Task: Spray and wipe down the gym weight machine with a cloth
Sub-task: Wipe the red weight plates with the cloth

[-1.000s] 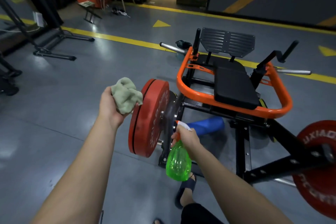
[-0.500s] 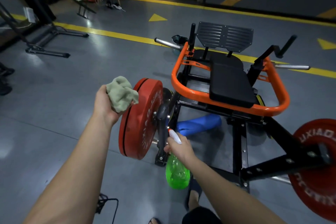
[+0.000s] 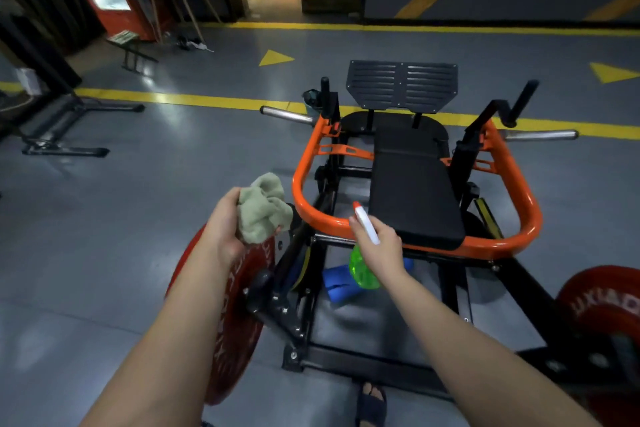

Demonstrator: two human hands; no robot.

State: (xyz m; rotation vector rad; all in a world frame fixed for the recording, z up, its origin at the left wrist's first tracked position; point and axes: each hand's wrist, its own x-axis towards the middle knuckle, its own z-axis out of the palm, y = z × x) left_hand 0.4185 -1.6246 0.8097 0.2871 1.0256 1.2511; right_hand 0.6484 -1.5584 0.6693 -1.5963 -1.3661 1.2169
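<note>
Hands at frame centre: left hand clutches a bunched green cloth; right hand grips a green spray bottle, nozzle toward the machine's orange frame. Spraying seems imminent, then wiping.

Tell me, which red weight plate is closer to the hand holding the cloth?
The left red plate, just below the left hand gripping the green cloth; the right red plate sits far off at the picture's right edge.
</note>
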